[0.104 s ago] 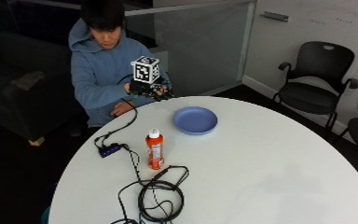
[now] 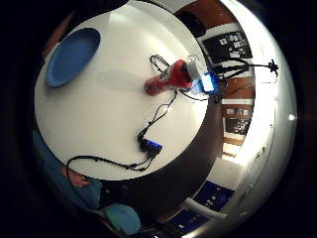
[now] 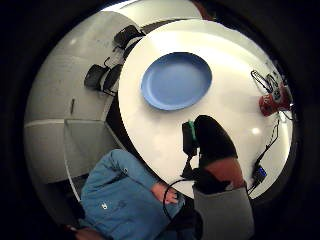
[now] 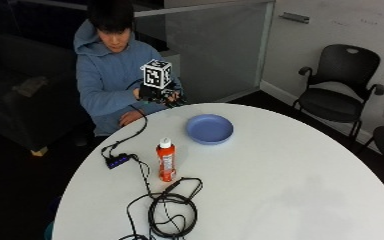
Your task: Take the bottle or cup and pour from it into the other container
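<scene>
Right hand (image 4: 160, 95) raised above table (image 4: 298, 190) far edge, fingers relaxed, holding nothing. Bottle (image 4: 166, 160) upright near left edge; plate (image 4: 209, 128) near far edge.

Bottle (image 4: 166, 159) label print (orange body) unreadably small.

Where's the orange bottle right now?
In the outside view the orange bottle stands upright on the white table, untouched, between the blue plate and the coiled black cables.

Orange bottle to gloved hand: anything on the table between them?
Outside view: only bare white table lies between the orange bottle and the gloved right hand. The black cable runs alongside, and the blue plate sits off to the side.
</scene>
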